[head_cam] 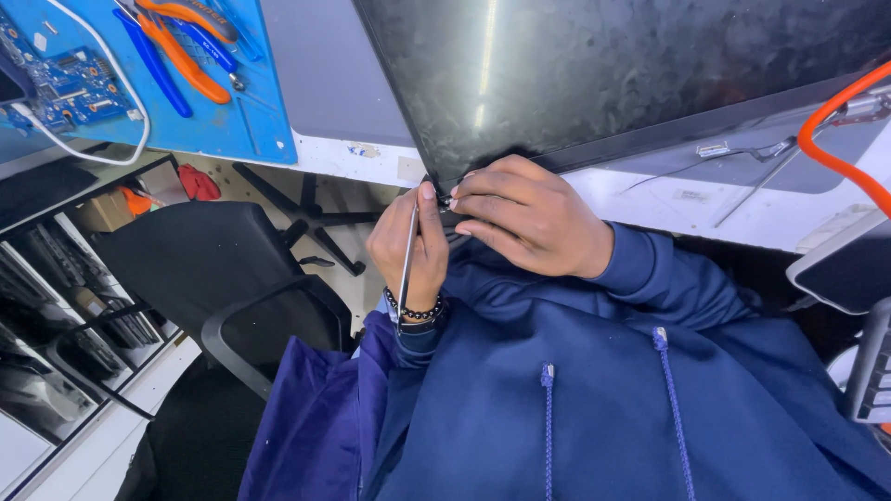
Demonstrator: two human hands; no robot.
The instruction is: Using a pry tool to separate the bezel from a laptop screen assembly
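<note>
Where the dark screen panel (631,65) comes down to its lower corner at the edge of the white bench (668,199), both hands meet. The left hand (408,246) is closed around a thin metal tool (407,255), its tip set against that corner; a beaded bracelet (415,311) circles the wrist. The right hand (529,218) pinches the same corner, fingers curled tight on the panel's edge just beside the tool tip, so the corner itself is mostly hidden under the fingers. The panel leans across the bench, glossy and smudged. One orange cable (831,139) loops at the far right, near a thin grey strip running along the panel's lower edge. To the left lies one blue work mat (237,111) carrying one blue circuit board (60,83), one white wire (102,148) and hand tools with orange and blue handles (181,60), their number hard to tell. Below the bench stands one black office chair (223,278). A blue hooded sweatshirt (594,390) with two drawstrings fills the foreground.
</note>
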